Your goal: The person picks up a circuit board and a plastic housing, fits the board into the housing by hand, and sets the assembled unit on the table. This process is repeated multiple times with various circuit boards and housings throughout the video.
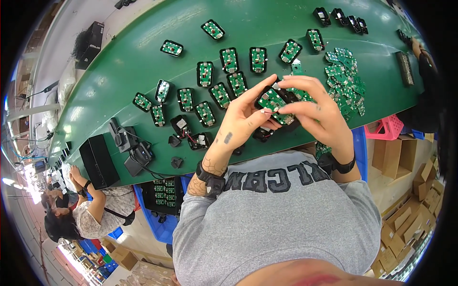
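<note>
In front of my chest, my left hand is closed round a small black plastic housing. Inside it sits a green circuit board with a silver connector at its lower end. My left thumb presses by the near edge, beside a thin red wire. My right hand reaches over from the right, its fingers bent and their tips at the board's right side and upper corner. What those tips pinch is too small to make out. Below my hands, another dark housing is partly hidden.
Several housings with boards stand across the green table. Loose boards lie heaped at right. Two open housings lie left of me, near a black box and dark devices. Co-workers work at both ends.
</note>
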A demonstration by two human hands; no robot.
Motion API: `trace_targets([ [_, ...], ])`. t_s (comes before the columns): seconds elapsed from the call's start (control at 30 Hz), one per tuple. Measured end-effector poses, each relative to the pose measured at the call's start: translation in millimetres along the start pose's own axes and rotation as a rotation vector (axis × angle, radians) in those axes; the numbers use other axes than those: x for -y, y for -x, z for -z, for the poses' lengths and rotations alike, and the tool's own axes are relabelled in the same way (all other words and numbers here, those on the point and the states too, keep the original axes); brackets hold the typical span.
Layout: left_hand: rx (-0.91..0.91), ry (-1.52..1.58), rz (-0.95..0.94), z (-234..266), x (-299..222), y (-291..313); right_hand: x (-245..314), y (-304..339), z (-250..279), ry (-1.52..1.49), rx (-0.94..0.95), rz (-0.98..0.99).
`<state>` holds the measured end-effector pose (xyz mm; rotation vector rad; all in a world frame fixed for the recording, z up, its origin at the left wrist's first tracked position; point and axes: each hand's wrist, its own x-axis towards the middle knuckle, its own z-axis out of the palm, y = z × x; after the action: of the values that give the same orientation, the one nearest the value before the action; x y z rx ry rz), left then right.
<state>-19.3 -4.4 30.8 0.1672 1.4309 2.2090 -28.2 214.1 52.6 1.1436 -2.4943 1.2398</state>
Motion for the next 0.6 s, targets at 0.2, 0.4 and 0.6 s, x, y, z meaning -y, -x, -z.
trace_targets([
  [0.2,0.003,-0.047,0.023,-2,0,0,-1,0,-11,-0.076,-0.047,-0.050],
  [0.4,-0.025,-0.066,-0.055,-9,1,-1,-3,4,-15,-0.174,-0.123,-0.065],
  [0.6,-0.220,-0.328,-0.144,-14,10,-7,-12,3,-34,-0.937,-0.155,-0.594],
])
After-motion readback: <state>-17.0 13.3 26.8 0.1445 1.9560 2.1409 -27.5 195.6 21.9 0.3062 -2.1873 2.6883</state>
